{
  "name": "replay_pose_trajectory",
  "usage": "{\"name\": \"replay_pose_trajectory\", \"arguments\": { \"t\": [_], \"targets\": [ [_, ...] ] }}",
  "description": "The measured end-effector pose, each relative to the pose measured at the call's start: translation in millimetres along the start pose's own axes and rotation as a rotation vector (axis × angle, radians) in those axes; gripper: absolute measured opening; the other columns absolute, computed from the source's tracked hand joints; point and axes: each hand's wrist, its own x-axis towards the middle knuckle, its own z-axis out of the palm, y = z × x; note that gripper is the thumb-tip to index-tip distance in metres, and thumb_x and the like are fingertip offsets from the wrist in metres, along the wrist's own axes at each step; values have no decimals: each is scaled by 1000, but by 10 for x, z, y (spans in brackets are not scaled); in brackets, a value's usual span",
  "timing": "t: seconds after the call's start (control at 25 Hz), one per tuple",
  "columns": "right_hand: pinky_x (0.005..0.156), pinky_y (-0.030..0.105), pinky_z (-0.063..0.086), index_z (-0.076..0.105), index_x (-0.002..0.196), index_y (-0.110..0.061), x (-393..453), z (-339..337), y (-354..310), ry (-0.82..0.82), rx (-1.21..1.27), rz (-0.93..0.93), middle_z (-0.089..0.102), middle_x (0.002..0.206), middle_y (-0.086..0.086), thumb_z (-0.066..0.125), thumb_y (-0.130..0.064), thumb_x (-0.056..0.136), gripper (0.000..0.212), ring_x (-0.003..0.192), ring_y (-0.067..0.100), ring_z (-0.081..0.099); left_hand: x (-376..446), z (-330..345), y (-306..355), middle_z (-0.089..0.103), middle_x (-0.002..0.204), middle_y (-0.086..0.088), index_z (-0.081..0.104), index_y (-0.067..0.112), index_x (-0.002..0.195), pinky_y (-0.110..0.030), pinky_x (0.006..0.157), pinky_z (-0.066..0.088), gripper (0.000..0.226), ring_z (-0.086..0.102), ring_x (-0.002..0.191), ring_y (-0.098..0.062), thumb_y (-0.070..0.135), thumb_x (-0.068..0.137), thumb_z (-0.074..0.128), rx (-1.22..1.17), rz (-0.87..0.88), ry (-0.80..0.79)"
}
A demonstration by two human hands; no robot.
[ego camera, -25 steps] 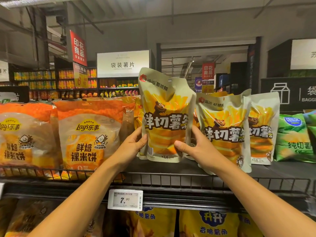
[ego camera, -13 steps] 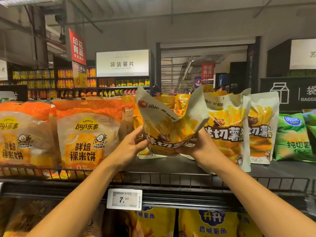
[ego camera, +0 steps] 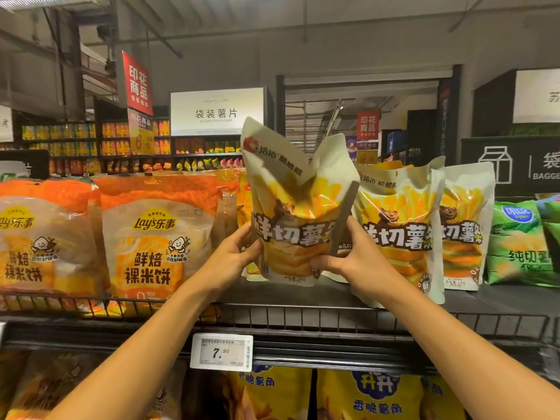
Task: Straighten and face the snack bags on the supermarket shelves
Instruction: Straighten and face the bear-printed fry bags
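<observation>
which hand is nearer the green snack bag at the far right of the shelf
Right. The right hand grips the held cream-and-yellow fries bag, on the side toward the green snack bag; the left hand grips its far side.

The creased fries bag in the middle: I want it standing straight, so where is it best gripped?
Grip the fries bag low on both side edges, from the front, as the left hand and right hand do: its full lower body is firm, its empty top folds over.

The cream-and-yellow plastic fries bag [ego camera: 295, 234], folded over and crumpled half a second ago, now stands upright on the shelf again, front label facing outward, top still creased.
</observation>
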Motion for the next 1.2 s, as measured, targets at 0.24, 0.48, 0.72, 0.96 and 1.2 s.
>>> {"name": "replay_pose_trajectory", "arguments": {
  "t": [0.24,0.48,0.72,0.96,1.2],
  "targets": [
    [91,18,42,46,132,-39,-25,-1,-72,4,29,48,60,120,-28,78,-55,68,74,108,-15,56,-3,24,40,67,128,6,55,27,131,-27,99,50,85,61,120,-11,77,63,69,-48,-51,41],
    [92,25,51,47,125,-44,-24,-9,-74,-2,122,69,71,110,-15,69,-62,72,60,103,-1,66,3,51,69,71,120,6,59,24,124,-36,103,49,63,66,113,-11,67,79,55,-20,-156,54],
    [75,5,49,54,127,-35,-46,-13,-144,-75,243,78,72,107,-26,41,-49,98,35,100,-8,66,-17,62,100,74,115,3,70,21,115,-37,103,46,53,67,111,-16,57,84,45,-14,-232,62],
    [70,32,53,66,118,-26,-59,-18,-155,-48,202,65,71,113,0,37,-54,95,46,100,21,65,-21,56,144,75,109,4,80,34,94,-35,97,50,47,69,106,-17,67,79,50,-54,-238,121],
    [58,22,48,69,108,-16,-54,-10,-166,-63,209,68,72,87,-8,38,-55,94,51,73,12,59,-47,62,208,76,106,10,79,42,93,-15,75,53,46,71,98,-8,75,71,55,-68,-211,102]
  ]
}}
